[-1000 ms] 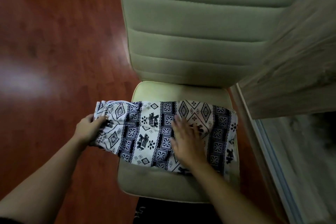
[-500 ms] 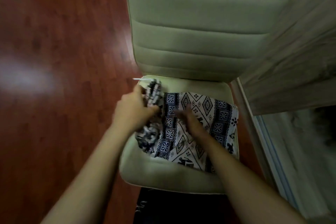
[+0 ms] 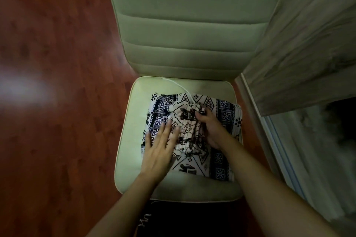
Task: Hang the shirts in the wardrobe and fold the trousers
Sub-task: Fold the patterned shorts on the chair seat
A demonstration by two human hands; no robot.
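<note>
Trousers [image 3: 221,158], soft and light, lie mid-seat; left hand [image 3: 159,150] presses flat, right hand [image 3: 210,129] pinches the gathered waistband [image 3: 189,121].

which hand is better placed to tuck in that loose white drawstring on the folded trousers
Probably the right hand: it already pinches the gathered waistband of the trousers, where the drawstring begins. The left hand lies flat on the fold's left side, pinning it to the chair seat.

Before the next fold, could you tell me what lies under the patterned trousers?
The black-and-white patterned trousers lie on the pale green chair seat cushion. Both hands, left and right, rest on top. Anything beneath the fabric is covered.
</note>
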